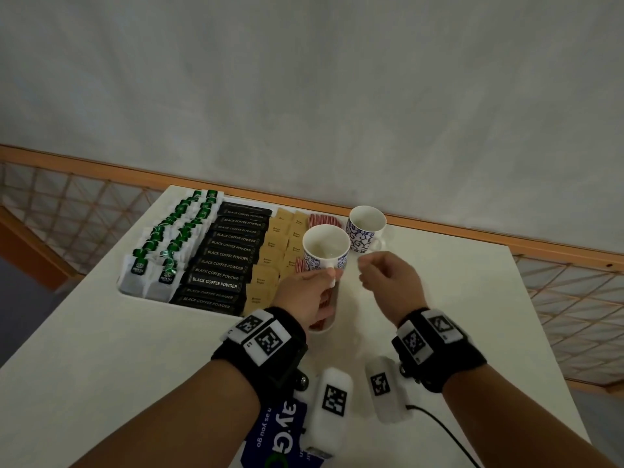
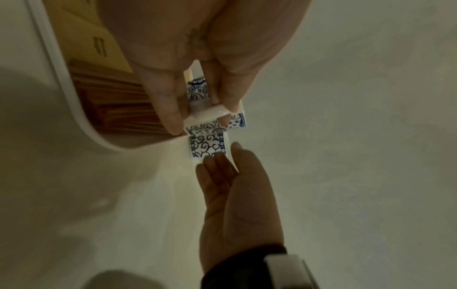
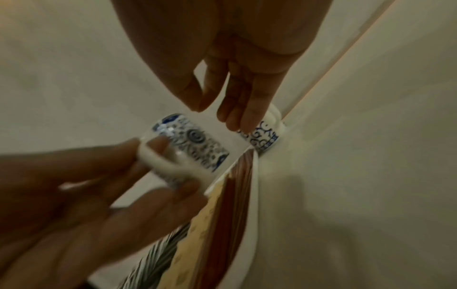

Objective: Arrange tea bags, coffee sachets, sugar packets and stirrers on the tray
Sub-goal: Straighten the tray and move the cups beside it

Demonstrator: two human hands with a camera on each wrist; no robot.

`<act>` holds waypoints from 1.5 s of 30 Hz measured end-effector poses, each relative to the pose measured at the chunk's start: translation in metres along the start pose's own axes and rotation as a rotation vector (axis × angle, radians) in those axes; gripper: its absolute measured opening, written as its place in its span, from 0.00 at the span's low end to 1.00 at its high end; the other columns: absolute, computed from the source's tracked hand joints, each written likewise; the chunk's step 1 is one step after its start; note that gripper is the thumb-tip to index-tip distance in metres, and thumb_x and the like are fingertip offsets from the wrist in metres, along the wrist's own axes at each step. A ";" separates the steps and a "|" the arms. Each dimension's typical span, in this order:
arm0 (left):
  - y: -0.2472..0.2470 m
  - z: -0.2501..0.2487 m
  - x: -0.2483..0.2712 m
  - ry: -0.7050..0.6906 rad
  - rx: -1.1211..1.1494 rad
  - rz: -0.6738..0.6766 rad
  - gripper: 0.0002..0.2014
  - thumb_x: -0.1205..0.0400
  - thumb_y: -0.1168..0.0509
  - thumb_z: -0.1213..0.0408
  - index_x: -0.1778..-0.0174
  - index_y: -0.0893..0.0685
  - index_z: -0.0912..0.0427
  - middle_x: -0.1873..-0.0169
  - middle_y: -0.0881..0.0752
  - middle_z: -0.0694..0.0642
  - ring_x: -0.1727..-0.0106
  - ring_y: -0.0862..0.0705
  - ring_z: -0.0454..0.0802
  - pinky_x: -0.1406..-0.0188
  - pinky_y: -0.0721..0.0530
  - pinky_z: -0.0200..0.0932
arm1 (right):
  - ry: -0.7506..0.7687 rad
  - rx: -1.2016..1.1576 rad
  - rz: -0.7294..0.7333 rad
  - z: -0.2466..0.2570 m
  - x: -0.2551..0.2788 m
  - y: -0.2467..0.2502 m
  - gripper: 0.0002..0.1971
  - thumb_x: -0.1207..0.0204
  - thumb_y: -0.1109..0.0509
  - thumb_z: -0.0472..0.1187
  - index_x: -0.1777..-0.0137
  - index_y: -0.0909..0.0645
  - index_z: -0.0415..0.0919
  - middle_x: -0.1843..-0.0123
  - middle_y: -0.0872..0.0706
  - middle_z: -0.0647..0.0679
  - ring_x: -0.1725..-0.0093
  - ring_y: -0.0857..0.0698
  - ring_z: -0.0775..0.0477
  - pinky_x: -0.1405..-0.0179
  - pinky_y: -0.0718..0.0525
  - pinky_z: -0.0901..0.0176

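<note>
A white tray (image 1: 140, 294) holds rows of green-tagged tea bags (image 1: 169, 241), black coffee sachets (image 1: 229, 256), brown sugar packets (image 1: 273, 251) and red stirrers (image 1: 324, 219). My left hand (image 1: 332, 275) pinches the handle (image 2: 205, 115) of a blue-and-white cup (image 1: 326, 248), which hangs over the tray's right end above the stirrers (image 2: 116, 109). A second patterned cup (image 1: 366, 228) stands on the table just right of the tray. My right hand (image 1: 363, 268) holds nothing, its relaxed fingers (image 3: 237, 117) pointing down close to that cup (image 3: 267, 135).
Two white marker-tagged devices (image 1: 334, 400) (image 1: 385, 386), a black cable (image 1: 439, 430) and a blue printed sheet (image 1: 280, 430) lie at the white table's (image 1: 135, 366) near edge. An orange-framed lattice rail (image 1: 439, 228) runs behind the table.
</note>
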State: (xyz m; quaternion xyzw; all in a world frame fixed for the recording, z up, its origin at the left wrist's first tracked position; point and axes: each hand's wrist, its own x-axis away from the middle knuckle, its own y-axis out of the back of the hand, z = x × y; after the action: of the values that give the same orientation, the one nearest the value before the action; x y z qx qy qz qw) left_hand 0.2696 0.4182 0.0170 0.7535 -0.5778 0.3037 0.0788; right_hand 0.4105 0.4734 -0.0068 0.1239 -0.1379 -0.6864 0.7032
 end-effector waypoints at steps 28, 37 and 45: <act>0.015 0.001 -0.001 -0.040 -0.192 0.001 0.14 0.17 0.40 0.73 0.39 0.17 0.56 0.47 0.14 0.55 0.49 0.16 0.48 0.48 0.15 0.48 | -0.096 0.501 0.087 0.014 -0.017 0.004 0.37 0.42 0.18 0.53 0.35 0.29 0.44 0.49 0.20 0.51 0.53 0.21 0.48 0.57 0.25 0.57; 0.046 0.019 0.005 -0.083 -0.436 0.053 0.12 0.19 0.36 0.68 0.42 0.15 0.52 0.50 0.12 0.53 0.48 0.14 0.48 0.51 0.16 0.39 | -0.131 0.495 0.066 0.007 -0.022 0.003 0.39 0.40 0.18 0.52 0.32 0.33 0.43 0.48 0.22 0.50 0.53 0.22 0.48 0.56 0.25 0.56; 0.076 0.022 0.008 -0.373 -1.252 -0.004 0.11 0.20 0.33 0.63 0.43 0.14 0.53 0.50 0.20 0.46 0.47 0.21 0.42 0.42 0.22 0.39 | -0.129 0.411 0.048 0.002 -0.018 0.000 0.39 0.40 0.18 0.49 0.30 0.32 0.46 0.48 0.23 0.53 0.51 0.23 0.49 0.55 0.27 0.58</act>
State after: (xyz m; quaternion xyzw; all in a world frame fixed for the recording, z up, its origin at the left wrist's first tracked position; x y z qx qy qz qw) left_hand 0.2092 0.3767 -0.0135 0.6064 -0.6480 -0.2261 0.4017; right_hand 0.4098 0.4914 -0.0050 0.2171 -0.3228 -0.6334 0.6689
